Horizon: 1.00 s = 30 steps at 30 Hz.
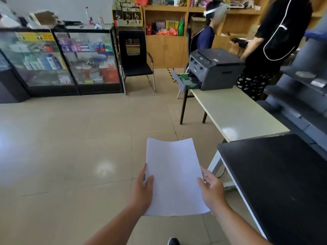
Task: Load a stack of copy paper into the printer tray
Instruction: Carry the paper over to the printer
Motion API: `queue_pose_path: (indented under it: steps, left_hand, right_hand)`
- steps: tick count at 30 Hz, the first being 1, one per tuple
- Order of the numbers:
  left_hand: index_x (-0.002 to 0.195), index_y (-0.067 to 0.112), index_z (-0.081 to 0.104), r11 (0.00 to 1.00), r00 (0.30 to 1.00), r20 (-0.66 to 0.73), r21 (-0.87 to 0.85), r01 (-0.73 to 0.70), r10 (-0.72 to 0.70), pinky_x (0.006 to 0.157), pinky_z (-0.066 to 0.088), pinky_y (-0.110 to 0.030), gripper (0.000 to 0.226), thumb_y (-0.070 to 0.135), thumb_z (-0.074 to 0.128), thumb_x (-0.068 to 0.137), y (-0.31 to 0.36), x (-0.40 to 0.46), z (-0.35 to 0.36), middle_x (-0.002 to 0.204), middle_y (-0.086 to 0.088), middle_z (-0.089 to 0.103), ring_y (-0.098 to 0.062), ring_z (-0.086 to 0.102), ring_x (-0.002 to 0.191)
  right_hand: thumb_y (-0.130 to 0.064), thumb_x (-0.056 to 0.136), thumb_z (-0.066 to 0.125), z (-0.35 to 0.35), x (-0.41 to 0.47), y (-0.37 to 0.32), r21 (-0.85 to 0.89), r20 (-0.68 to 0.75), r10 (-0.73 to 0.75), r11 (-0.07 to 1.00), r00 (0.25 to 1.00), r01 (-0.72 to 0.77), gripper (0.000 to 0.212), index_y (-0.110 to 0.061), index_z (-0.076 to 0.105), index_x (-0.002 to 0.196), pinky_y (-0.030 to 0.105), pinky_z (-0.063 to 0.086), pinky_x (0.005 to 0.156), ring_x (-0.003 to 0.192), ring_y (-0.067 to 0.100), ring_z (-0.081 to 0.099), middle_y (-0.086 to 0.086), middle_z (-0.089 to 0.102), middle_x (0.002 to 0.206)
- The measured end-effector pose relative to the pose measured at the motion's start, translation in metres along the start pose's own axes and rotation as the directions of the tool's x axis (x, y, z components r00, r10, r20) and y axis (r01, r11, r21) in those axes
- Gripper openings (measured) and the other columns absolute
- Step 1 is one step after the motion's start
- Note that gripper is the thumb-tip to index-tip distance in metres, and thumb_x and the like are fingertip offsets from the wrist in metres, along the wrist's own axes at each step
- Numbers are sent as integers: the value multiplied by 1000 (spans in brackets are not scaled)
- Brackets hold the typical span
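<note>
A white stack of copy paper (174,175) is held flat in front of me over the floor. My left hand (142,190) grips its left edge and my right hand (212,190) grips its right edge, thumbs on top. Farther ahead, a dark grey printer (215,68) stands at the far end of a pale table (237,112). Its paper tray (185,81) is pulled out toward the left, with green guides showing inside. The paper is well short of the tray.
A black-topped table (276,183) is close on my right. Two people (270,46) stand behind the printer. A black chair (136,62) and glass display cabinets (58,61) line the far left; wooden shelves fill the back wall. Tiled floor lies ahead.
</note>
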<state>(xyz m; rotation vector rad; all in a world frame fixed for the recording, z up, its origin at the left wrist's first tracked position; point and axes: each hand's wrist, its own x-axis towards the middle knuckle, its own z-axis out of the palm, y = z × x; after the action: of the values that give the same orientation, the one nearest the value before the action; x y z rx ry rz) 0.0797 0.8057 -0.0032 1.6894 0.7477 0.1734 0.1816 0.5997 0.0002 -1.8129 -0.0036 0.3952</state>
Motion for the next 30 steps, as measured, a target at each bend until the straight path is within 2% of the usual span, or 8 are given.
queue_pose_path:
  steps: [3,8,11,13,15,22,28,30]
  left_hand:
    - [146,46,32,1000,1000,-24,19,7,-7,108,43,-46,55,27,49,97,19,46,10,138,12,58,-12,57,122]
    - [149,37,33,1000,997,-76,1,-10,11,102,43,-36,55,21,49,98,56,113,18,134,9,59,-12,56,120]
    - [148,36,34,1000,994,-107,-4,-6,5,96,41,-31,55,18,50,98,69,150,16,130,9,59,-12,56,116]
    - [149,34,33,1000,992,-124,-1,5,-5,96,40,-31,56,17,49,98,74,179,13,130,8,57,-14,55,117]
    - [149,34,32,1000,991,-130,-12,19,-20,99,42,-34,56,17,49,99,76,212,10,134,5,58,-17,56,119]
    - [149,30,33,998,990,-139,-48,30,-36,92,40,-29,55,14,49,99,92,340,-16,130,4,59,-17,57,114]
    - [147,38,35,997,991,-125,-58,45,-52,104,44,-40,54,20,50,98,113,444,-53,135,5,60,-15,58,119]
    - [147,37,35,997,991,-122,-56,44,-51,104,43,-38,53,21,51,99,122,476,-63,135,6,59,-14,57,119]
  right_hand:
    - [-4,95,52,1,51,-23,9,24,-23,1000,999,23,44,-31,59,128,10,54,73,94,-11,66,-15,71,114]
    - [-4,94,52,10,130,-56,43,77,-4,999,997,1,47,-50,61,102,29,55,87,96,-1,70,-22,73,106]
    - [-5,94,54,24,171,-70,31,97,4,999,995,-7,44,-42,61,118,33,53,96,103,-1,68,-18,70,115]
    - [-8,94,55,36,202,-76,23,105,1,1000,994,-3,43,-29,59,131,40,50,102,111,6,66,-10,69,123]
    - [-10,93,56,50,233,-82,4,113,8,1000,994,-9,44,-27,57,134,44,49,104,115,12,64,-7,68,127]
    - [-9,93,56,117,342,-114,-22,101,21,1000,995,-19,44,-30,59,132,45,51,103,112,12,66,-9,70,122]
    - [-8,93,56,175,422,-160,-4,78,17,1000,997,-17,45,-31,59,132,40,55,95,100,8,71,-10,73,114]
    - [-8,93,56,191,448,-175,11,76,18,1000,997,-19,44,-31,60,130,37,57,91,97,6,72,-10,74,114]
